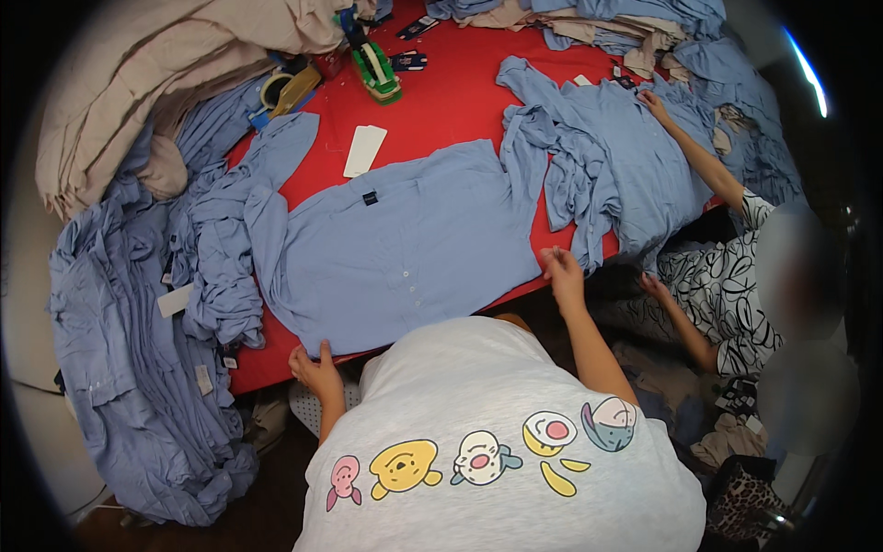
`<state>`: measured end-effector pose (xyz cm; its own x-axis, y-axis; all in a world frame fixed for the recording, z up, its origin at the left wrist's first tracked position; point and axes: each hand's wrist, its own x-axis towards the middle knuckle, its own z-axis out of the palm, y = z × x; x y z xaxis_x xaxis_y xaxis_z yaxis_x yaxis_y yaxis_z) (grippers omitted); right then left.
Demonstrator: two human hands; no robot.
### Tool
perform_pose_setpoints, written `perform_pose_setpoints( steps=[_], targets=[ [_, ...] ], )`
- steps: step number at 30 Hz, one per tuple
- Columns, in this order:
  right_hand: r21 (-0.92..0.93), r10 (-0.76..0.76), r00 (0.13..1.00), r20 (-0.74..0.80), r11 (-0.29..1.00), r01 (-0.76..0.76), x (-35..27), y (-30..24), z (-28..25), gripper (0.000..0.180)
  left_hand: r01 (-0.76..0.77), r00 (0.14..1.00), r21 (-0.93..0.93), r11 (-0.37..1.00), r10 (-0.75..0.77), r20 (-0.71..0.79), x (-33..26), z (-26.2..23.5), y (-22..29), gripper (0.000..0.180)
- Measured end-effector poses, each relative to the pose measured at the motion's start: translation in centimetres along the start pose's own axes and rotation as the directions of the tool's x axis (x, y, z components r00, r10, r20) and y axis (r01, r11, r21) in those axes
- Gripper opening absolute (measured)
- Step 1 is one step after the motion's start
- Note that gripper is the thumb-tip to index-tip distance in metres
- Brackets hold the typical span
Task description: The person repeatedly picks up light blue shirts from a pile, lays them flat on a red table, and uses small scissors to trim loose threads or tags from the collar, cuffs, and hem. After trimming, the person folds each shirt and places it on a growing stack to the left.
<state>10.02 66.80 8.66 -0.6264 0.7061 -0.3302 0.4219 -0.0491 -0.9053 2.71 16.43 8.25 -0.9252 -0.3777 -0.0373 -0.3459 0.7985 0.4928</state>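
A light blue shirt (368, 248) with a dark neck label and small pale buttons lies spread on the red-covered table (432, 97), its collar end away from me and its hem along the near edge. My left hand (318, 375) is at the near left corner of the shirt, thumb apart from the fingers and touching the hem. Beside the near right corner is my right hand (565, 276), raised slightly, fingertips pinched together. Whatever those fingertips hold, if anything, is too small to make out. White cards (365, 150) lie beyond the collar.
Blue shirts (152, 368) heap over the left side, beige garments (184, 64) at the far left. A green tape dispenser (375, 74) and a yellow one (290, 92) stand at the back. On the right, a co-worker's hand (655, 106) touches another blue shirt (644, 156).
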Motion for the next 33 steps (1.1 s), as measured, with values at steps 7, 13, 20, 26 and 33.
perform_pose_setpoints(
  steps=[7,13,20,26,33],
  targets=[
    [-0.618,-0.064,0.963,0.260,0.756,0.217,-0.6,-3.7,3.8,0.037,0.100,0.992,-0.420,0.902,-0.057,0.114,3.4,2.4,0.6,0.046],
    [-0.636,-0.426,0.896,0.125,0.659,0.402,3.9,-5.0,1.3,0.027,-0.155,0.943,-0.098,0.983,0.117,-0.313,2.6,1.1,4.9,0.046],
    [-0.388,-0.611,0.742,0.275,0.636,0.667,14.3,-13.8,9.2,0.025,-0.502,0.862,-0.309,0.808,0.498,-0.098,2.4,5.4,19.5,0.033],
    [-0.432,-0.462,0.738,0.491,0.607,0.667,20.6,-13.6,12.7,0.022,-0.574,0.759,-0.428,0.698,0.650,0.041,3.6,11.7,33.8,0.024],
    [-0.192,-0.529,0.537,0.657,0.572,0.798,11.0,-13.0,4.8,0.020,-0.459,0.855,-0.485,0.745,0.519,-0.011,2.6,12.4,35.2,0.019]
  ],
)
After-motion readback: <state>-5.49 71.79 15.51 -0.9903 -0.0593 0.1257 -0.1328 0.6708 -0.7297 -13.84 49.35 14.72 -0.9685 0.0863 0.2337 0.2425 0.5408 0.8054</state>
